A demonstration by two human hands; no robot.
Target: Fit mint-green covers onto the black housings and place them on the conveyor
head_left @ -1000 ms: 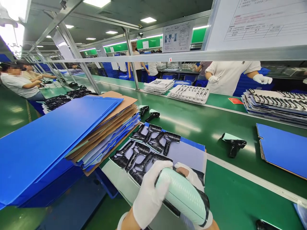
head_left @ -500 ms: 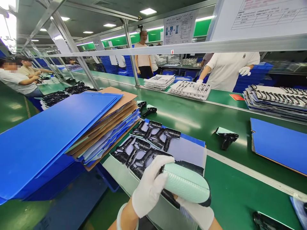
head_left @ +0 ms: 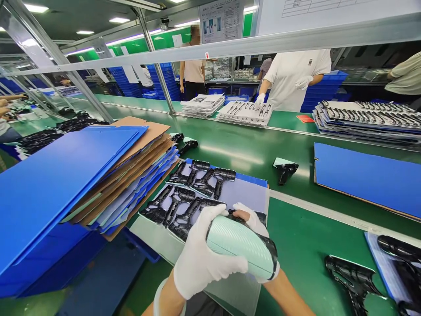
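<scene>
A mint-green, ribbed housing (head_left: pixel 241 243) with black edges, rounded and elongated, is held between my hands in front of me. My left hand (head_left: pixel 204 254), in a white glove, wraps its left end, with the thumb along the near side. My right hand (head_left: pixel 253 219), also gloved but with a bare fingertip showing, curls round its far side and right end. The underside of the housing is hidden. Just beyond lies a grey sheet (head_left: pixel 245 193) with several black, pistol-shaped shell halves (head_left: pixel 184 204) laid in rows.
A tall stack of blue and brown sheets (head_left: pixel 131 171) leans at the left. To the right lie a black shell (head_left: pixel 353 281) and a blue board (head_left: pixel 365 180). Another shell (head_left: pixel 284 170) rests on the green bench. Across it stands a co-worker in white (head_left: pixel 292 81).
The housing has turned in my hands and shifted slightly left. My right hand has come up from beneath to its far side. The view has swung to the right.
</scene>
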